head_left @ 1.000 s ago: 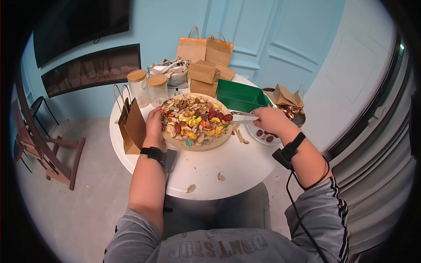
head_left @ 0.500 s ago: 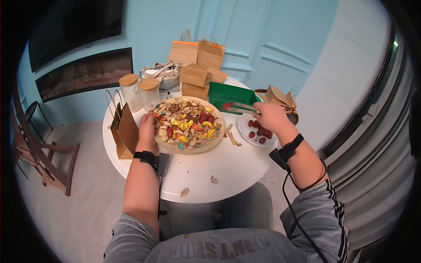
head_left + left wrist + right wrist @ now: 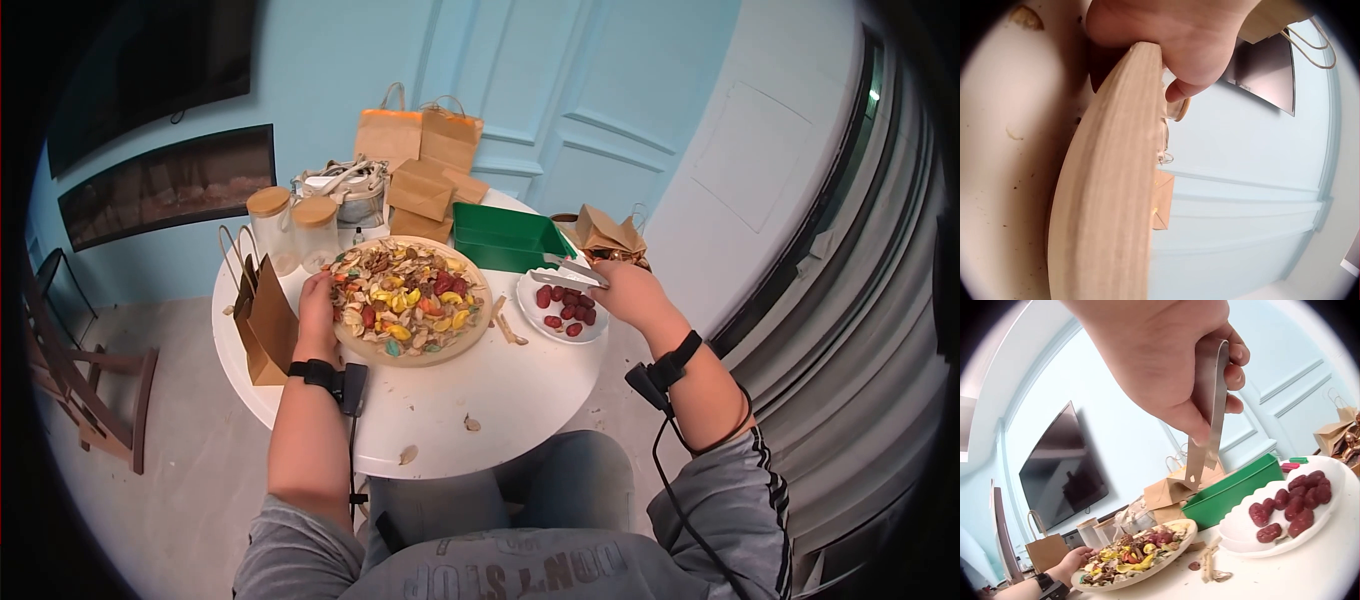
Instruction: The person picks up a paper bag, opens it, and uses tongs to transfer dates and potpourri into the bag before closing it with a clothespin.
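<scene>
My left hand (image 3: 316,308) grips the left rim of a round wooden tray (image 3: 420,361) heaped with dried slices, yellow pieces and some red dates. In the left wrist view, fingers and thumb clasp the edge of the tray (image 3: 1104,187). My right hand (image 3: 632,297) pinches metal tongs (image 3: 565,279); nothing shows between their tips in the right wrist view, where the tongs (image 3: 1210,412) point downward. Below and beside them stands a white plate (image 3: 532,317) with several red dates (image 3: 571,312). Behind it is a green box (image 3: 508,240).
A brown paper bag (image 3: 268,320) stands left of the tray. Two lidded jars (image 3: 317,235), a handbag (image 3: 357,195) and paper bags (image 3: 420,190) stand behind. Dried bits (image 3: 508,325) lie between tray and plate. Another bag (image 3: 608,235) is at the right.
The right hand and tongs moved from the tray's right edge to over the green box, with a red date at the tips, then to above the plate with none showing. The left hand still holds the rim.
</scene>
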A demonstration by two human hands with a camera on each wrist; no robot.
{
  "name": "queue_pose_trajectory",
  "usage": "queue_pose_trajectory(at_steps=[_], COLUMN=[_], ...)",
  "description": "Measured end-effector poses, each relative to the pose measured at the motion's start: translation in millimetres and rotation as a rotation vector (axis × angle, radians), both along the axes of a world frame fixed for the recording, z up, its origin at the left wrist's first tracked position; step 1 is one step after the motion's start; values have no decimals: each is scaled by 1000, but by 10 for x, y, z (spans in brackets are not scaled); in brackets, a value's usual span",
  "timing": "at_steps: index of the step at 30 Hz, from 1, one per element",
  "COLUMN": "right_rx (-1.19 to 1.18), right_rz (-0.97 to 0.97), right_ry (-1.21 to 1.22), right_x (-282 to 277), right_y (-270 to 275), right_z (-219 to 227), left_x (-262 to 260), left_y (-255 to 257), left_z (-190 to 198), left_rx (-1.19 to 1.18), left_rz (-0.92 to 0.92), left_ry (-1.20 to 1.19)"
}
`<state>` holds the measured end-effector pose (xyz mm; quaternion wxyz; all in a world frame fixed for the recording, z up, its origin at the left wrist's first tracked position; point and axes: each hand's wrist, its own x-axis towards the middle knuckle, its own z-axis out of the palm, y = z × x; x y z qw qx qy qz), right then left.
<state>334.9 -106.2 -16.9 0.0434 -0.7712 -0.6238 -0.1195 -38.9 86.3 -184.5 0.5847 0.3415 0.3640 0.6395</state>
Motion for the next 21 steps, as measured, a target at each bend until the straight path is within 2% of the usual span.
queue_pose_trajectory(at_steps=[2,5,8,15,21], right_rx=[-36,-121,-160,-283,-203], right_rz=[80,111,118,133,125], right_ry=[103,134,129,110,104], right_x=[-225,-633,-788,-730,-833], right_y=[76,192,436,825,667], right_z=[73,151,43,-333,-360], left_x=[-5,-15,-3,5,12], left_y=[27,70,115,115,128], left_z=[-31,-56,-103,-119,-129], left_rx=[-3,-17,4,1,-2], left_rz=[2,3,21,25,28], left_ry=[13,33,28,-8,-20])
